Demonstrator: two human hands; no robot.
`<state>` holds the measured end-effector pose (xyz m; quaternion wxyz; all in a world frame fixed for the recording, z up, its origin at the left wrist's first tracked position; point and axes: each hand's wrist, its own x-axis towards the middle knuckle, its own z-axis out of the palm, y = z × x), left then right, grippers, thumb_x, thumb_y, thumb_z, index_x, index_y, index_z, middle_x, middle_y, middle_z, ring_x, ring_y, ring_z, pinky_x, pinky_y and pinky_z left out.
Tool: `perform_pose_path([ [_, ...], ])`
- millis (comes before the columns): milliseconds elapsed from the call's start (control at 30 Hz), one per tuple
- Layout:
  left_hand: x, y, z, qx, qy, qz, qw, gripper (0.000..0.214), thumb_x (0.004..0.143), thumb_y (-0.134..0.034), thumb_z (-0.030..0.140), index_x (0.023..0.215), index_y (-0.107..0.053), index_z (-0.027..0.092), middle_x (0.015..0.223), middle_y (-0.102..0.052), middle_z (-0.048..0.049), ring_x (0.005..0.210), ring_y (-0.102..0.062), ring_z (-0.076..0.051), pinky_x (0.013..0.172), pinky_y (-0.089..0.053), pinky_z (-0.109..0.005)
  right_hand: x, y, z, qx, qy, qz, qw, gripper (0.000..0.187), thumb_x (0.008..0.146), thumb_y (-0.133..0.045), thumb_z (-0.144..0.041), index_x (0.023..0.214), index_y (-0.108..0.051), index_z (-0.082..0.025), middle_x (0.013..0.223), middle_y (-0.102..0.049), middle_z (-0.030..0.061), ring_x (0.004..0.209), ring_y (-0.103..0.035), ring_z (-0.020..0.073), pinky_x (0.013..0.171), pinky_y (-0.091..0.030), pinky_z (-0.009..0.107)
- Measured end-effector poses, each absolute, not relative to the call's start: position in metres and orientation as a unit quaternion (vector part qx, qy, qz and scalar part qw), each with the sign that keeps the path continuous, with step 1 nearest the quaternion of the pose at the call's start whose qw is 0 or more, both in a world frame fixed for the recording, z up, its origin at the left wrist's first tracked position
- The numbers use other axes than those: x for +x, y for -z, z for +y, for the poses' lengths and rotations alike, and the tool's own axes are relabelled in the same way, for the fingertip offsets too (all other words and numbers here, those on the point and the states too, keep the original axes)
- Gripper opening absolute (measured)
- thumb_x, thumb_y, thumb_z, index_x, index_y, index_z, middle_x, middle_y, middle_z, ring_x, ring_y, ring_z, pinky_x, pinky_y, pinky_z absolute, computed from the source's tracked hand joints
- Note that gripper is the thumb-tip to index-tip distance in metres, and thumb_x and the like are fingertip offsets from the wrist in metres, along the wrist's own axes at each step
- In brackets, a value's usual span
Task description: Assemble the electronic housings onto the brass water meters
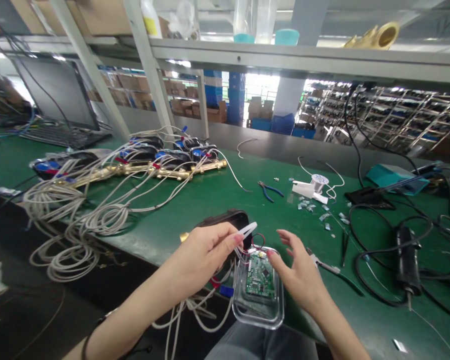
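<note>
Over the front edge of the bench, my left hand (215,245) pinches a narrow white plastic strip (249,229) between thumb and fingers; its exact kind is unclear. Just right of that hand lies a clear plastic case (240,310) with a green circuit board (260,275) in it, overhanging the bench edge above my lap. Thin red and dark wires run at the board's upper end. My right hand (298,275) is beside the case's right side, fingers apart, thumb close to the board's top corner. Behind my left hand sits a black housing (243,220), partly covered.
Brass fittings (172,173) with black-and-blue meters and coiled grey cables (108,217) fill the left. Blue-handled pliers (270,191), a solder spool (318,182) and small silvery pieces lie ahead. Cutters (339,274), tweezers (345,248) and a corded black tool (407,255) are right.
</note>
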<state>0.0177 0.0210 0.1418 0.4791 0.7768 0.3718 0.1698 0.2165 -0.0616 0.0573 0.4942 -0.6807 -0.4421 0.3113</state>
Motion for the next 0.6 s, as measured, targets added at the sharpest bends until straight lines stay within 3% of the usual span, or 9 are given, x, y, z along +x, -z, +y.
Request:
perform_pose_path([
  [133, 0.021, -0.142, 0.026, 0.769, -0.154, 0.361, 0.504, 0.036, 0.090, -0.042, 0.048, 0.082, -0.058, 0.017, 0.054, -0.041, 0.0078, 0.047, -0.036, -0.008, 0.046, -0.027, -0.019, 0.207, -0.071, -0.032, -0.607, -0.209, -0.596, 0.482, 0.037, 0.084, -0.057, -0.036, 0.119, -0.054, -0.025, 0.125, -0.055, 0.0070, 0.116, -0.049, 0.0211, 0.100, -0.038, 0.037],
  [233, 0.018, -0.142, 0.024, 0.800, -0.139, 0.371, 0.451, 0.021, 0.085, -0.053, 0.038, 0.079, -0.058, 0.019, 0.061, -0.047, 0.0062, 0.054, -0.042, -0.010, 0.050, -0.031, -0.020, 0.205, -0.075, -0.017, -0.585, -0.214, -0.638, 0.452, 0.019, 0.088, -0.051, -0.036, 0.094, -0.063, -0.022, 0.095, -0.065, 0.0029, 0.090, -0.059, 0.0162, 0.081, -0.045, 0.028],
  [300, 0.010, -0.137, 0.019, 0.830, -0.159, 0.389, 0.367, 0.012, 0.081, -0.055, 0.030, 0.075, -0.056, 0.020, 0.069, -0.054, 0.0039, 0.065, -0.049, -0.012, 0.059, -0.037, -0.022, 0.209, -0.071, -0.013, -0.601, -0.227, -0.627, 0.440, 0.027, 0.091, -0.044, -0.039, 0.085, -0.062, -0.020, 0.077, -0.064, 0.0006, 0.069, -0.058, 0.0129, 0.064, -0.044, 0.024],
  [400, -0.005, -0.123, 0.007, 0.840, -0.213, 0.422, 0.267, 0.014, 0.083, -0.052, 0.030, 0.073, -0.054, 0.021, 0.079, -0.060, 0.0013, 0.077, -0.055, -0.016, 0.070, -0.040, -0.026, 0.218, -0.061, -0.013, -0.629, -0.232, -0.611, 0.421, 0.034, 0.093, -0.039, -0.043, 0.082, -0.060, -0.018, 0.069, -0.061, -0.0003, 0.058, -0.053, 0.0110, 0.054, -0.039, 0.022],
  [600, -0.016, -0.097, -0.010, 0.722, -0.306, 0.534, 0.317, 0.024, 0.088, -0.049, 0.045, 0.089, -0.058, 0.023, 0.071, -0.064, 0.0036, 0.063, -0.060, -0.014, 0.062, -0.044, -0.023, 0.218, -0.056, -0.014, -0.668, -0.178, -0.640, 0.336, 0.034, 0.092, -0.043, -0.043, 0.077, -0.065, -0.020, 0.070, -0.064, 0.0013, 0.064, -0.056, 0.0133, 0.059, -0.037, 0.024],
])
